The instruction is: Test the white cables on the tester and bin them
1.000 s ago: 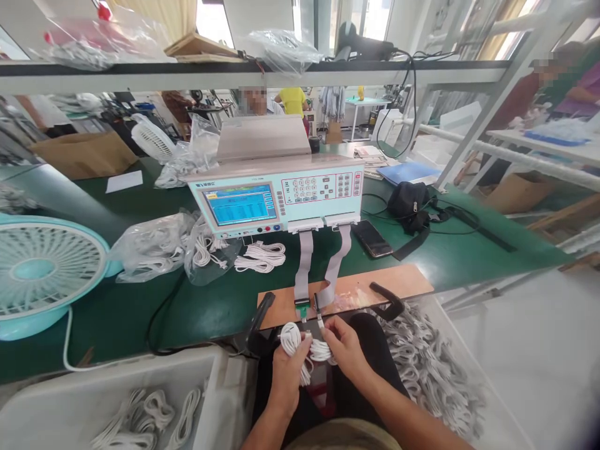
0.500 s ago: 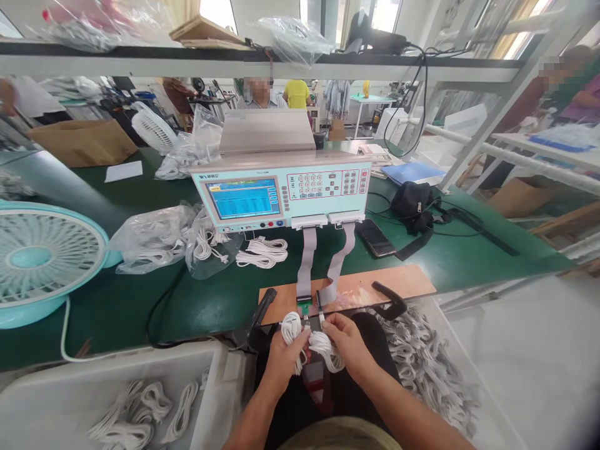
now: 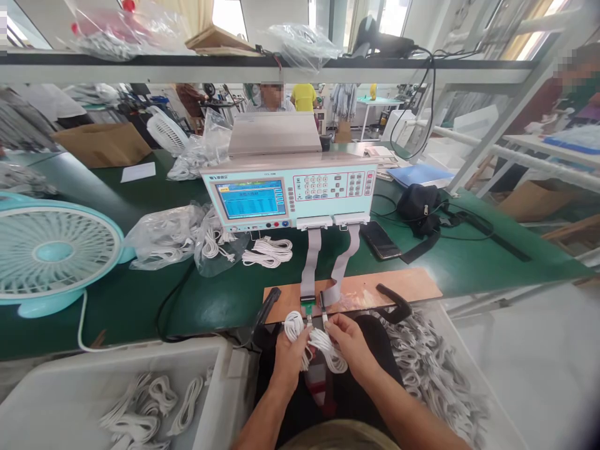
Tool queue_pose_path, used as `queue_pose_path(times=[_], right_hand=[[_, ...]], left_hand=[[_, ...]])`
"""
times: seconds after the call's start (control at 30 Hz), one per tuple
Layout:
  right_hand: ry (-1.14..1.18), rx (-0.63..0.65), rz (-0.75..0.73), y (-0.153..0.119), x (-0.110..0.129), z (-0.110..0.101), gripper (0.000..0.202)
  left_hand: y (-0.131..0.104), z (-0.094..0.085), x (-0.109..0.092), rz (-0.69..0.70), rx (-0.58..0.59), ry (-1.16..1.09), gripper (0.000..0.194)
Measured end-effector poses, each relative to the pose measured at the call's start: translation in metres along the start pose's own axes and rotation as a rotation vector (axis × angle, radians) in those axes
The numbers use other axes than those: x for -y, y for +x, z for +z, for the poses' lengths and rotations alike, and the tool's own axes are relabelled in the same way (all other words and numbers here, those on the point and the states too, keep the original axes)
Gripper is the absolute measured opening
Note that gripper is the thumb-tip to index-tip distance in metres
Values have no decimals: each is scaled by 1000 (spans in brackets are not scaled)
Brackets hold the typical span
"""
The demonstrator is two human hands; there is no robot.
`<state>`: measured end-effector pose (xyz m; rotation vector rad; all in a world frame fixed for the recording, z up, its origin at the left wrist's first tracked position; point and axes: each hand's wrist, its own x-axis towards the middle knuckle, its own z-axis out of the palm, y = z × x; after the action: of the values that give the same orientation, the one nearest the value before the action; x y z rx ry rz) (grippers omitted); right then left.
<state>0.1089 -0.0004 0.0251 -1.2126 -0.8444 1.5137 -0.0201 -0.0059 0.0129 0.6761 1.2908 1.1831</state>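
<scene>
My left hand [image 3: 291, 353] is closed on a coiled white cable [image 3: 294, 325], with one plug end up against the small green circuit board [image 3: 308, 309]. My right hand [image 3: 349, 342] pinches the cable's other plug [image 3: 325, 320], held at a dark connector on the board's right. Part of the white coil [image 3: 330, 351] hangs between my hands. Two grey ribbon cables [image 3: 310, 265] run from the board area up to a bench tester [image 3: 328, 181] with a lit blue screen [image 3: 253, 200]. The board lies on a copper-coloured strip [image 3: 403, 285] at the table edge.
A bin [image 3: 220, 362] at lower left holds several coiled cables; another, at lower right, holds a heap of cables [image 3: 431, 369]. Black clamps [image 3: 268, 306] grip the strip. A turquoise fan [image 3: 54, 250], bagged cables [image 3: 166, 234], a phone [image 3: 380, 240] and a black pouch [image 3: 415, 209] lie about.
The whole view has shifted slightly to the right and the screen's picture differs a little. Both hands keep their hold on the cable at the board.
</scene>
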Motion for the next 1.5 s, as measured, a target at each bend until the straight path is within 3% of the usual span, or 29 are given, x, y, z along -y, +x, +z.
queue_pose_path(times=[0.23,0.47,0.97,1.13,1.27,1.33,1.4,1.5], right_hand=[[11,27,10,0,5,-1,36],[62,80,69,-1,11,4,38],[185,82,4,7,-8,5,37],[59,21,-60,13,-9,5,36],[-105,-58,-79,5,-17,6,32],[-128,-97,-28,-1,-25,1,29],[-139,-131,37,-8,-34,-11,26],[-192,-228,117,-25,-36,-53,22]], left_hand=[[-1,12,9,35,-94,-157,28],[-1,10,7,38,-82,-152,30],[3,20,2,56,-107,-242,30],[9,20,6,59,-147,-199,29],[-8,22,5,10,-263,-120,31],[-16,22,7,-8,-188,-64,32],[-22,20,11,-103,-23,68,35],[-35,20,20,-248,155,351,46]])
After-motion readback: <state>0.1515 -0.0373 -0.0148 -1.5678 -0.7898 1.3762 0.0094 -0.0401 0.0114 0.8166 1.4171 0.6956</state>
